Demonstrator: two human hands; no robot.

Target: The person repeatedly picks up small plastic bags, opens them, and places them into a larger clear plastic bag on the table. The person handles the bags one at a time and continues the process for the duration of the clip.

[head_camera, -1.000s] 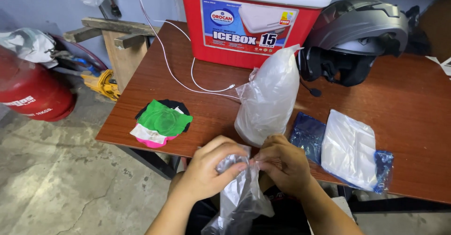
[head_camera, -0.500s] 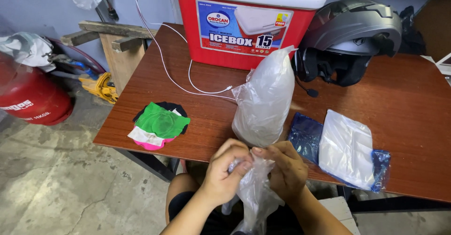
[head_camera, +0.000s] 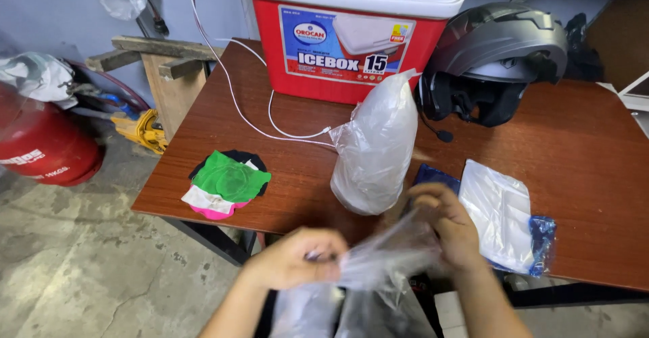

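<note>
At the bottom centre of the frame, a clear plastic bag is stretched between the left hand and right hand, its edges pinched by both hands' fingers, below the table edge.

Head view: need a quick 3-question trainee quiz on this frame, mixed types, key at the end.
1. True or false: both the left hand and the right hand grip the thin clear plastic bag.
2. What stands nearest behind the upright filled clear bag on the wooden table?
A. a red cooler with a white lid
B. a red gas cylinder
C. a yellow tool
3. Fill in: the stack of coloured pieces near the table's left edge has a ___ piece on top.

Key: 1 true; 2 A, the red cooler; 3 green.
</note>
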